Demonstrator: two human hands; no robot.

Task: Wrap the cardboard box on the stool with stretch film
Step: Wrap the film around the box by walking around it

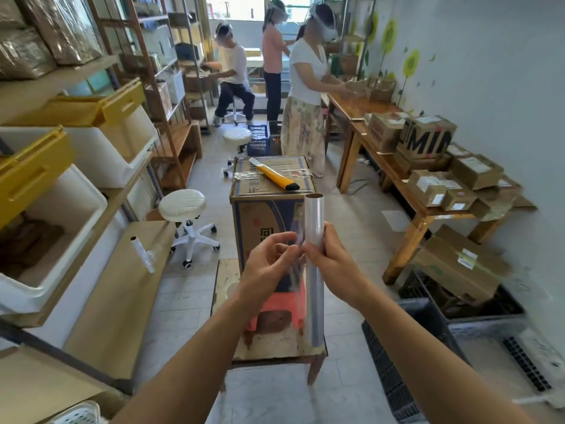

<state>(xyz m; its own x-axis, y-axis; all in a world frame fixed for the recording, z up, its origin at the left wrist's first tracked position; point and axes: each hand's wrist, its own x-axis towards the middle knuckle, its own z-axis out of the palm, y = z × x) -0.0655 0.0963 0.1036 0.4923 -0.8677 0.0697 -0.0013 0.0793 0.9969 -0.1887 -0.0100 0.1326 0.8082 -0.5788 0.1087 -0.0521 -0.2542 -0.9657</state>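
Box, cardboard, upright on a red stool, itself on a low wooden table; it stands straight ahead of both my hands, beyond them. Knife, yellow, lies across the box's top, near its right edge. Roll of stretch film, long axis vertical, clasped at mid-length by my right hand. Left hand pinches the loose film edge just left of the roll. I judge both hands about equally near the box's front face. Hidden: the box's lower front and much of the stool behind my hands; film edge is hard to trace.
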